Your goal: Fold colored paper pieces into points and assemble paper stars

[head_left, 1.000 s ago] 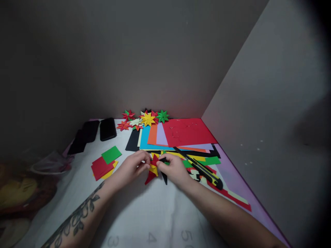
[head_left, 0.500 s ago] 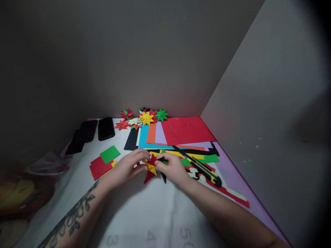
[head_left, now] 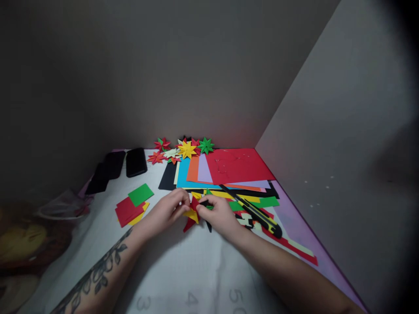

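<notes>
Between my two hands is a folded paper star (head_left: pixel 194 214) with red, yellow, green and black points. My left hand (head_left: pixel 173 207) pinches its left side with thumb and index finger. On the star's right side, my right hand (head_left: pixel 216 211) grips the dark and green points. Part of the star is hidden behind my fingers. To the left of my left hand lie small paper squares: a green square (head_left: pixel 141 194) rests over red squares (head_left: pixel 128 212), with yellow underneath. A yellow and black utility knife (head_left: pixel 258 214) lies over paper strips beside my right hand.
Finished paper stars (head_left: pixel 187 150) cluster at the back by the wall. Before them is a fanned stack of coloured sheets, topped by a red sheet (head_left: pixel 240 166). A black phone (head_left: pixel 136 162) lies at the back left. Paper scraps (head_left: pixel 247 220) spread to the right.
My left thumb and index finger have closed in on the star's left side; they were spread apart before. My right hand keeps its grip. The whole view has shifted slightly.
</notes>
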### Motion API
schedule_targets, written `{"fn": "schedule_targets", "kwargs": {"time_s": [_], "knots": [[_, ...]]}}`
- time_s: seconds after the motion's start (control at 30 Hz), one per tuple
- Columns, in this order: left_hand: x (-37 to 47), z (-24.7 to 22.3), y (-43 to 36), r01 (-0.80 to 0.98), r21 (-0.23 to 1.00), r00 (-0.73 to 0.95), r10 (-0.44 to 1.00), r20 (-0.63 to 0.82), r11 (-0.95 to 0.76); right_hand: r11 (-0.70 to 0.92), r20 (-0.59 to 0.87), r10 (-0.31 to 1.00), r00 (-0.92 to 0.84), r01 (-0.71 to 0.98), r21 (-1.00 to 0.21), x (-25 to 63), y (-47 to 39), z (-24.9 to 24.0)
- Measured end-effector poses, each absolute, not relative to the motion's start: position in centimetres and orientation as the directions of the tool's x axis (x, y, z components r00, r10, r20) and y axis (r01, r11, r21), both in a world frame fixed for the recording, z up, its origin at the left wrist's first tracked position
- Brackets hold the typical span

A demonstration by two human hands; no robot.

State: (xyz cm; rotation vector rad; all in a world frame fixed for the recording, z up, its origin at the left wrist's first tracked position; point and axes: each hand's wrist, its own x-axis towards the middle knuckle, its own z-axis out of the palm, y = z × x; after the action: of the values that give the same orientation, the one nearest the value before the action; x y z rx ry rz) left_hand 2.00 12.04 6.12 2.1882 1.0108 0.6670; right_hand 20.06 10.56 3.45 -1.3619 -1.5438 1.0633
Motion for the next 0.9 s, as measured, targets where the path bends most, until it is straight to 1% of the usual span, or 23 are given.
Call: {"fn": "schedule_targets", "kwargs": {"time_s": [0.07, 0.13, 0.3, 0.43, 0.7, 0.8, 0.9], "knots": [[2.2, 5.7, 12.0, 0.53, 0.719, 0.499, 0.851, 0.164, -0.45, 0.067, 0.036, 0.994, -0.1, 0.328, -0.942, 20.0, 10.6, 3.5], [2.3, 5.5, 11.9, 0.535, 0.723, 0.458, 0.869, 0.186, -0.436, 0.064, 0.037, 0.995, -0.089, 0.321, -0.945, 20.0, 10.6, 3.5], [2.0, 5.2, 12.0, 0.437, 0.715, 0.508, 0.805, 0.305, -0.546, 0.068, 0.051, 0.997, -0.066, 0.288, -0.955, 19.9, 10.8, 3.7], [2.0, 5.0, 11.8, 0.439, 0.713, 0.472, 0.816, 0.334, -0.547, 0.067, 0.054, 0.997, -0.052, 0.293, -0.954, 19.9, 10.9, 3.5], [3.0, 4.7, 11.4, 0.451, 0.78, 0.36, 0.888, 0.286, -0.434, 0.108, 0.11, 0.994, -0.009, 0.298, -0.948, 19.8, 10.8, 3.3], [3.5, 4.5, 11.2, 0.461, 0.789, 0.334, 0.904, 0.269, -0.405, 0.121, 0.123, 0.992, -0.016, 0.316, -0.941, 19.8, 10.8, 3.1], [3.9, 4.5, 11.1, 0.472, 0.79, 0.305, 0.913, 0.27, -0.391, 0.165, 0.169, 0.985, -0.017, 0.348, -0.923, 19.8, 10.7, 2.8]]}}
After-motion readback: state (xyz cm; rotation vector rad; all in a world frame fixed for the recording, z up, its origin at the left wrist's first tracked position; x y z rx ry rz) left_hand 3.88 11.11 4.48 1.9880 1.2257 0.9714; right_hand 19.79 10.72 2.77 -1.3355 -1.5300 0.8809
